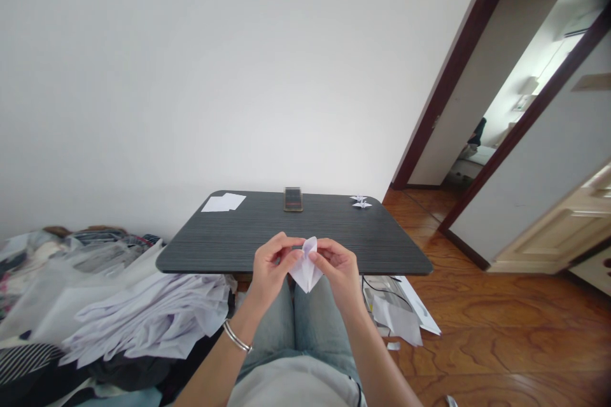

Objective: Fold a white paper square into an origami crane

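Between my two hands is a small piece of white folded paper (306, 272), held up at the table's near edge, above my lap. It is diamond-like, with a pointed lower end and a raised flap on top. My left hand (277, 262) pinches its left side between thumb and fingers. On the opposite side, my right hand (338, 261) pinches it the same way, thumb on the near face. The fingertips behind the paper are partly hidden.
The dark table (258, 226) carries white paper sheets (223, 203) at back left, a phone (293, 199) at back centre and folded paper cranes (361, 204) at back right. Clothes (153, 315) are heaped at left. Loose papers (398, 318) lie on the floor at right.
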A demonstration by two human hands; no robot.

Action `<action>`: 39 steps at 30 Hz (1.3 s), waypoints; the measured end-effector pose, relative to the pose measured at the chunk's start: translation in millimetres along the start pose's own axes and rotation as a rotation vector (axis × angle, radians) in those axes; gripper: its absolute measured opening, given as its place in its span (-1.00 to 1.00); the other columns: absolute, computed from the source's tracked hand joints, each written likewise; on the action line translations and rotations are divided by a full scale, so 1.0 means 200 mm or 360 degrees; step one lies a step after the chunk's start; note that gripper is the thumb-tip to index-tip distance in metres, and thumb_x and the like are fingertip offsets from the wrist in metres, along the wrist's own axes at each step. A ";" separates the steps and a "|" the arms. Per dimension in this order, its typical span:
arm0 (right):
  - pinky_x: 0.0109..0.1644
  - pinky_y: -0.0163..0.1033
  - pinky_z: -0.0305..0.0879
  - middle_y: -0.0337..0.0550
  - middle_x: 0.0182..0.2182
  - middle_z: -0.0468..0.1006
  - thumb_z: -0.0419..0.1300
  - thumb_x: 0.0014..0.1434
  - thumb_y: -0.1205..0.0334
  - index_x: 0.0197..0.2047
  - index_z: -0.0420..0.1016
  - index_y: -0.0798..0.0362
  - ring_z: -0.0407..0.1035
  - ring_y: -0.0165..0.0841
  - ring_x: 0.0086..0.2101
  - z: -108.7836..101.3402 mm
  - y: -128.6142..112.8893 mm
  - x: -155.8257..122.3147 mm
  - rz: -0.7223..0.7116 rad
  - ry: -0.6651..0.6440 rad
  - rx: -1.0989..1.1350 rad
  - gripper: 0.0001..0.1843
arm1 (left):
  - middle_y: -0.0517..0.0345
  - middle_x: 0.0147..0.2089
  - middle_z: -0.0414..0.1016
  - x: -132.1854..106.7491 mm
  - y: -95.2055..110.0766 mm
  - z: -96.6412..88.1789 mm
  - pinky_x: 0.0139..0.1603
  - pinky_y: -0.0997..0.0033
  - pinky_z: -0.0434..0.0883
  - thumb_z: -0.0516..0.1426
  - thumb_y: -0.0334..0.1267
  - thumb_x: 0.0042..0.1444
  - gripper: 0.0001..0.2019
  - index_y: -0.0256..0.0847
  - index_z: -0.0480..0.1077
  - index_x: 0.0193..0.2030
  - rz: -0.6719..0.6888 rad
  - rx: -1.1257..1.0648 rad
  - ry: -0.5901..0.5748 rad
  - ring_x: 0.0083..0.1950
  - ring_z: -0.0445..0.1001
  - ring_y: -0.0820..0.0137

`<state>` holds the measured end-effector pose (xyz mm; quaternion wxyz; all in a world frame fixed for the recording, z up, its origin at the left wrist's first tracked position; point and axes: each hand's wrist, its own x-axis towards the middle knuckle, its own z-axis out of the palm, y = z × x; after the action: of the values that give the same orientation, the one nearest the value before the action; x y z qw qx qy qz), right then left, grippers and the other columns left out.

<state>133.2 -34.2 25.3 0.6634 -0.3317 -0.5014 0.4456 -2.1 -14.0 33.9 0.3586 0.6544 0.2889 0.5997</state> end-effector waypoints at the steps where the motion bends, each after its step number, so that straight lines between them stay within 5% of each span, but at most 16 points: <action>1: -0.35 -0.29 0.29 -0.20 -0.45 0.54 0.31 -0.06 0.21 -0.37 0.54 0.04 0.39 -0.35 -0.42 0.00 0.00 0.00 -0.0009 -0.0005 -0.0001 -0.87 | 0.24 -0.53 0.19 0.01 0.00 0.00 -0.50 0.51 0.09 0.18 -0.17 0.00 -0.80 -0.24 0.54 -0.31 -0.0005 -0.0044 -0.0008 -0.50 0.14 0.51; 8: -0.33 -0.29 0.29 -0.20 -0.44 0.51 0.30 -0.06 0.23 -0.41 0.56 0.02 0.37 -0.35 -0.39 0.00 -0.02 0.00 -0.0059 -0.0042 -0.0011 -0.91 | 0.26 -0.56 0.13 0.05 0.02 -0.01 -0.49 0.51 0.05 0.21 -0.11 -0.05 -0.77 -0.24 0.55 -0.36 -0.0157 -0.0258 -0.0168 -0.50 0.11 0.51; 19: -0.32 -0.27 0.31 -0.18 -0.41 0.50 0.29 -0.04 0.23 -0.39 0.55 0.01 0.36 -0.33 -0.36 -0.01 -0.01 -0.01 -0.0052 -0.0090 -0.0041 -0.91 | 0.24 -0.54 0.16 0.07 0.05 -0.04 -0.50 0.51 0.09 0.20 -0.15 -0.03 -0.77 -0.25 0.55 -0.31 -0.0118 -0.0080 -0.0328 -0.49 0.14 0.51; 27: -0.30 -0.25 0.33 -0.18 -0.42 0.50 0.30 -0.05 0.21 -0.40 0.56 0.02 0.37 -0.32 -0.37 -0.01 -0.01 -0.01 -0.0071 -0.0027 -0.0065 -0.90 | 0.15 -0.44 0.37 0.03 0.13 -0.01 -0.47 0.51 0.23 0.14 -0.33 0.04 -0.92 -0.27 0.46 -0.37 0.0238 0.0365 -0.0045 -0.47 0.30 0.50; 39: -0.26 -0.23 0.37 -0.13 -0.38 0.50 0.27 -0.01 0.22 -0.33 0.55 0.03 0.37 -0.30 -0.32 0.01 0.01 -0.02 -0.0138 0.0035 -0.0184 -0.87 | 0.19 -0.50 0.38 0.00 0.15 0.04 -0.44 0.51 0.27 0.10 -0.37 0.06 -0.92 -0.21 0.33 -0.44 0.0583 0.1035 0.0247 -0.47 0.31 0.49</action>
<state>131.3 -37.3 22.9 0.6673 -0.3523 -0.5328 0.3830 4.3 -32.1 57.1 -0.0040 0.7274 0.3686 0.5788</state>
